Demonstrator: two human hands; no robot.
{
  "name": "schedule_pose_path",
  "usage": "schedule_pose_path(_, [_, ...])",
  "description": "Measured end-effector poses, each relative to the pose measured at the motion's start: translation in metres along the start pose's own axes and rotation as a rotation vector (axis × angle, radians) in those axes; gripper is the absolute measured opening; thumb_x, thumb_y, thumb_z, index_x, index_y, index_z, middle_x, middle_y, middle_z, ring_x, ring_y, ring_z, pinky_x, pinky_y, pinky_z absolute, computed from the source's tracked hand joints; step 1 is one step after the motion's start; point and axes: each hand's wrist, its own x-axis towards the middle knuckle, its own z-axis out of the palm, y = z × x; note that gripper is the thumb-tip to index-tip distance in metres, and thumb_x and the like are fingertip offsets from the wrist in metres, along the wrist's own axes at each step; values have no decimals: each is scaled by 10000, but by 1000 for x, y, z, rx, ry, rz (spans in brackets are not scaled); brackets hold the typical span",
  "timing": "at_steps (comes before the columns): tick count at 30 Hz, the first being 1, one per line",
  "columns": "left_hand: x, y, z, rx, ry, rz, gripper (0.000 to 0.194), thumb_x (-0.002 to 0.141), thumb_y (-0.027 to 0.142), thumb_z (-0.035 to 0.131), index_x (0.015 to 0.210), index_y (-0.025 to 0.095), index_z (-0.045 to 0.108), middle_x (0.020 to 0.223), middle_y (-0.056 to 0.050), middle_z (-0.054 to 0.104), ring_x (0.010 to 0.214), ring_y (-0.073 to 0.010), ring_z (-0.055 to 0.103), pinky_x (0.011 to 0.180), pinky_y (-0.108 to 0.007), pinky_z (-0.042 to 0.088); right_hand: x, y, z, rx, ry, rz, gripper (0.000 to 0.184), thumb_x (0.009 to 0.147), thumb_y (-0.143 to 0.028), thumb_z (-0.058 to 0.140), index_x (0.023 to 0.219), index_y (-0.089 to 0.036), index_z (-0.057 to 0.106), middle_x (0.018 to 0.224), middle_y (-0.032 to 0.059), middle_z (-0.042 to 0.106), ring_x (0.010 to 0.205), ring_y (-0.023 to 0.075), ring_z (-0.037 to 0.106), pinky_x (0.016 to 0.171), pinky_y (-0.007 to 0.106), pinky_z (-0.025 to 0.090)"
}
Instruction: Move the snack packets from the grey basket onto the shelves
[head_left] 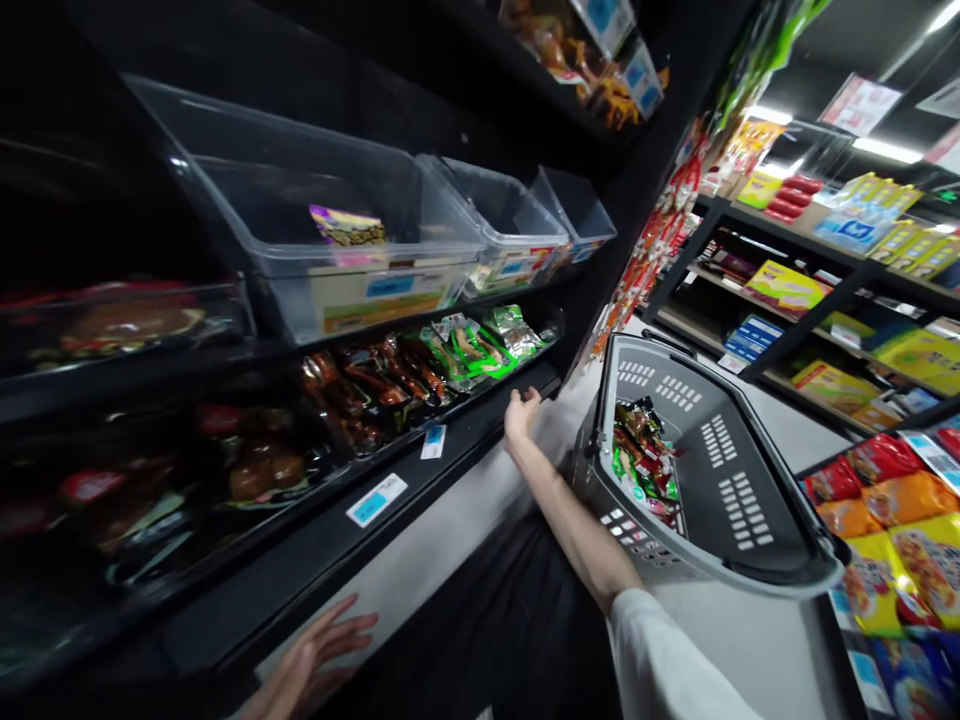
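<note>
My right hand (520, 415) is at the front edge of the lower shelf (480, 432), its fingers loosely bent and a little apart, with nothing visible in them. Just beyond it lie green and silver snack packets (480, 345), beside dark brown vacuum-packed food (382, 375). My left hand (311, 655) is low in the view, in front of the shelf edge, fingers spread and holding nothing. To the right of my right forearm stands a grey shopping basket (720, 410), tilted in view, with several green, red and brown packets (645, 460) inside.
Clear plastic bins (337, 200) line the shelf above; one holds a purple and yellow packet (349, 228). Price tags (376, 500) mark the shelf edge. Shelves of boxes (795, 285) stand across the aisle. Bagged snacks (892, 520) fill a display at right.
</note>
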Motion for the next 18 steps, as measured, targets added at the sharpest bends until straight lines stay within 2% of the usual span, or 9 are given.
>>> schedule_pose_path(3, [-9, -2, -2, 168, 92, 48, 811, 649, 850, 626, 1222, 275, 635, 1124, -109, 779, 1114, -388, 698, 981, -518, 568, -51, -8, -36, 49, -167, -48, 449, 892, -281, 545, 1323, -177, 470, 1326, 115, 591, 1069, 176, 622, 957, 330, 496])
schedule_pose_path(5, [-14, -5, -4, 234, 122, 77, 841, 615, 858, 653, 1188, 243, 639, 1100, -118, 786, 1067, -371, 724, 961, -485, 592, -93, -18, -78, 33, -487, -162, 361, 872, -273, 582, 1225, -204, 548, 1164, 58, 660, 921, 152, 636, 842, 290, 521])
schedule_pose_path(8, [-18, -8, -5, 259, 108, 113, 840, 598, 867, 660, 1142, 227, 652, 1077, -127, 791, 1037, -361, 739, 912, -450, 623, -153, -48, -158, -120, -1141, -425, 196, 871, -303, 646, 1031, -194, 675, 972, 39, 692, 816, 145, 637, 712, 245, 515])
schedule_pose_path(10, [-19, -11, -6, 264, 92, 140, 822, 623, 856, 658, 1150, 225, 651, 1082, -126, 791, 1045, -347, 739, 911, -430, 625, -182, -83, -213, -216, -1388, -617, 188, 932, -310, 605, 1008, -168, 701, 986, 66, 698, 823, 132, 643, 773, 245, 529])
schedule_pose_path(11, [-18, -12, -7, 262, 88, 152, 819, 628, 855, 657, 1151, 224, 651, 1079, -126, 791, 1040, -343, 742, 906, -424, 627, -192, -104, -238, -269, -1471, -708, 205, 946, -317, 603, 1028, -160, 705, 979, 74, 701, 818, 126, 646, 787, 239, 529])
schedule_pose_path(12, [-17, -15, -8, 258, 89, 162, 822, 626, 859, 654, 1147, 223, 652, 1073, -126, 792, 1025, -341, 747, 895, -419, 632, -197, -125, -260, -309, -1514, -773, 219, 953, -330, 609, 1034, -152, 707, 951, 77, 705, 810, 122, 650, 783, 227, 528])
schedule_pose_path(14, [-13, -21, -12, 248, 84, 172, 825, 619, 862, 657, 1141, 223, 654, 1068, -124, 793, 995, -335, 755, 869, -407, 640, -195, -167, -294, -371, -1430, -842, 216, 966, -335, 608, 1013, -148, 705, 872, 67, 711, 746, 110, 649, 724, 207, 520])
schedule_pose_path(16, [-8, -28, -17, 237, 78, 180, 807, 629, 850, 663, 1142, 226, 652, 1070, -117, 794, 978, -324, 761, 850, -390, 645, -176, -202, -315, -384, -1176, -878, 219, 980, -346, 591, 931, -157, 690, 782, 45, 698, 705, 114, 641, 687, 216, 512])
schedule_pose_path(18, [-3, -34, -21, 228, 76, 188, 774, 661, 830, 659, 1152, 232, 644, 1073, -108, 794, 971, -310, 763, 846, -375, 645, -141, -223, -321, -381, -913, -864, 278, 999, -384, 551, 865, -163, 655, 695, 16, 658, 637, 115, 612, 630, 222, 493])
